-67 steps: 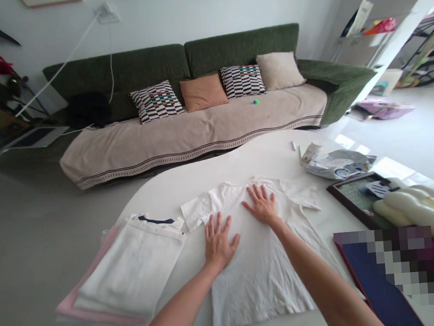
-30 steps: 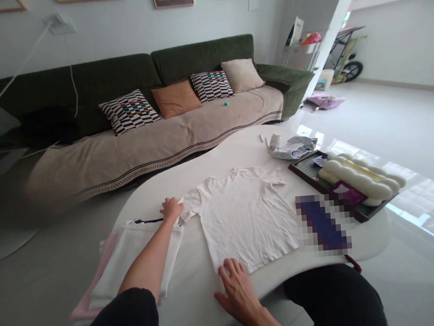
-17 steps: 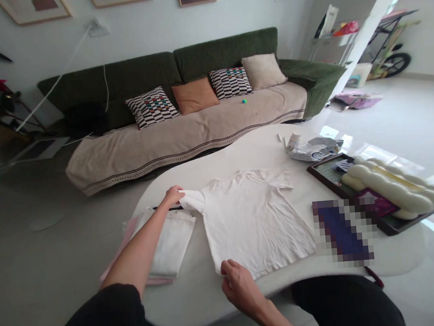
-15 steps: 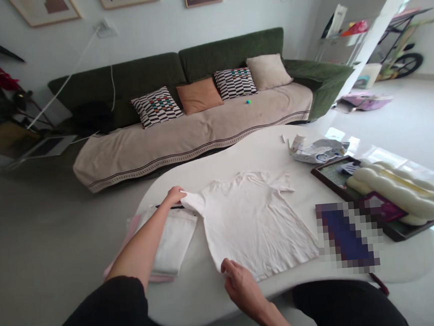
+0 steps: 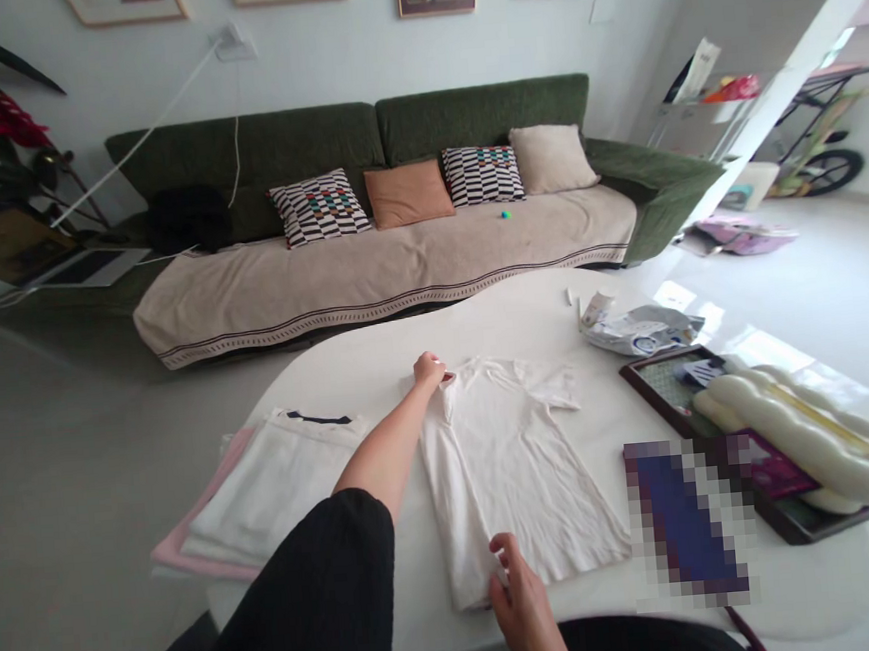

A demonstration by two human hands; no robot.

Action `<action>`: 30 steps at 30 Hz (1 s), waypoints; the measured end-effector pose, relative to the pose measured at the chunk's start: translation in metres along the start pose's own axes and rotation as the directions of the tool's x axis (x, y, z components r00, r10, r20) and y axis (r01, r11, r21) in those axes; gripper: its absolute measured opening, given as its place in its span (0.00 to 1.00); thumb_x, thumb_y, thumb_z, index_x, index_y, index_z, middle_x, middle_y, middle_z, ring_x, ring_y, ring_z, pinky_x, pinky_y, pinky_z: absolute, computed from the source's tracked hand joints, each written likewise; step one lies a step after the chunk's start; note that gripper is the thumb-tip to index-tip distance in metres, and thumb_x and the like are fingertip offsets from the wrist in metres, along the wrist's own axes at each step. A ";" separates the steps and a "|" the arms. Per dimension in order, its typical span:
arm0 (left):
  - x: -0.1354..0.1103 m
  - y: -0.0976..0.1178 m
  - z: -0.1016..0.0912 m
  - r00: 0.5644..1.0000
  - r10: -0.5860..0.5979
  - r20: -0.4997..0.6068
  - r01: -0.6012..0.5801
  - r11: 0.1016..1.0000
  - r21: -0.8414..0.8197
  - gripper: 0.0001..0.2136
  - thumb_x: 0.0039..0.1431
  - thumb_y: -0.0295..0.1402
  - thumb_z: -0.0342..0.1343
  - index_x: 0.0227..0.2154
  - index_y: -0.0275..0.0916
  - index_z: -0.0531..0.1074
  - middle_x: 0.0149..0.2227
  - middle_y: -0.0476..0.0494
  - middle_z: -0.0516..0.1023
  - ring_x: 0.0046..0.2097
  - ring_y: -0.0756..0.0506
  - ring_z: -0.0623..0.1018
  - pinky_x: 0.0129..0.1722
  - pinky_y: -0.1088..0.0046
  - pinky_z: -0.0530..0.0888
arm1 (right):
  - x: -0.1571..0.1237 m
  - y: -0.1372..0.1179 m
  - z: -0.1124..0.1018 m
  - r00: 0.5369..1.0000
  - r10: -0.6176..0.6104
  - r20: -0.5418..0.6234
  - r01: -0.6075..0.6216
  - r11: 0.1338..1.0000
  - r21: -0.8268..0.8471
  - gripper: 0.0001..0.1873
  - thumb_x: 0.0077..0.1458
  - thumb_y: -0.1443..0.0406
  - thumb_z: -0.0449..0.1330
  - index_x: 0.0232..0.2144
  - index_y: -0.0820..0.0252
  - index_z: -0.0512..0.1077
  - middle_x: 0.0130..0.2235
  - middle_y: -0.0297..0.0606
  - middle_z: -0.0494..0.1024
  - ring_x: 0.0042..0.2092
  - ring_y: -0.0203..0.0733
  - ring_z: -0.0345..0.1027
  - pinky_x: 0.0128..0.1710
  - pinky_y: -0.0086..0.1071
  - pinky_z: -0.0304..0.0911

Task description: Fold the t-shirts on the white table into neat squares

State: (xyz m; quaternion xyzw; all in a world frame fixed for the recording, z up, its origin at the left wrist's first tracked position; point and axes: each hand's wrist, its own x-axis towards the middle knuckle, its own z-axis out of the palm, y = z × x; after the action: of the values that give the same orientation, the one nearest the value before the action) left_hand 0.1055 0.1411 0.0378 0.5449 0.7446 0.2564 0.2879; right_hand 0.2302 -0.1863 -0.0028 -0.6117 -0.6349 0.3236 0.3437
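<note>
A white T-shirt [image 5: 516, 459] lies flat on the white table [image 5: 377, 365], its left side folded inward over the body. My left hand [image 5: 430, 368] is closed in a pinch on the folded sleeve near the collar. My right hand [image 5: 520, 600] pinches the shirt's bottom hem at the folded edge, near the table's front.
A stack of folded white and pink garments [image 5: 256, 495] lies to the left of the shirt. To the right sit a dark tray [image 5: 660, 378] with a cream wavy object [image 5: 804, 437], crumpled packaging [image 5: 641, 327] and a blurred dark blue item [image 5: 683, 522]. A green sofa [image 5: 394, 198] stands behind.
Both hands took hold of the shirt's left sleeve and hem corner and carried them rightward, folding the left side over the body. The camera shifted a little.
</note>
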 end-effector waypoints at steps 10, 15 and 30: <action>-0.053 -0.042 0.000 0.927 0.362 0.098 -0.372 0.922 0.105 0.20 0.55 0.32 0.48 0.52 0.40 0.61 0.57 0.42 0.62 0.59 0.44 0.58 0.57 0.65 0.57 | 0.018 -0.012 -0.010 0.989 -0.149 0.010 0.138 0.892 -0.431 0.17 0.57 0.68 0.44 0.48 0.58 0.62 0.50 0.49 0.66 0.49 0.48 0.63 0.44 0.41 0.61; -0.093 -0.079 0.016 0.862 0.464 0.205 -0.507 0.780 0.367 0.28 0.53 0.49 0.47 0.57 0.48 0.55 0.63 0.48 0.47 0.63 0.33 0.36 0.58 0.50 0.45 | 0.027 -0.017 0.020 0.945 -0.215 0.248 0.315 0.808 -0.497 0.27 0.57 0.61 0.48 0.59 0.53 0.51 0.62 0.40 0.49 0.62 0.51 0.38 0.55 0.51 0.46; -0.157 -0.104 -0.025 0.786 0.586 0.197 -0.612 0.693 0.380 0.27 0.58 0.47 0.41 0.60 0.48 0.48 0.64 0.46 0.42 0.63 0.36 0.40 0.58 0.53 0.50 | 0.144 0.032 -0.085 0.959 0.147 -0.244 -0.209 0.945 -0.252 0.24 0.52 0.59 0.47 0.47 0.68 0.64 0.44 0.51 0.72 0.44 0.45 0.68 0.43 0.36 0.61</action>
State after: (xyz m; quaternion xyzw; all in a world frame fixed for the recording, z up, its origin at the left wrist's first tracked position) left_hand 0.0569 -0.0391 0.0065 0.8140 0.5543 0.1515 0.0852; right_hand 0.3161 -0.0415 0.0232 -0.7409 -0.5731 0.1916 0.2932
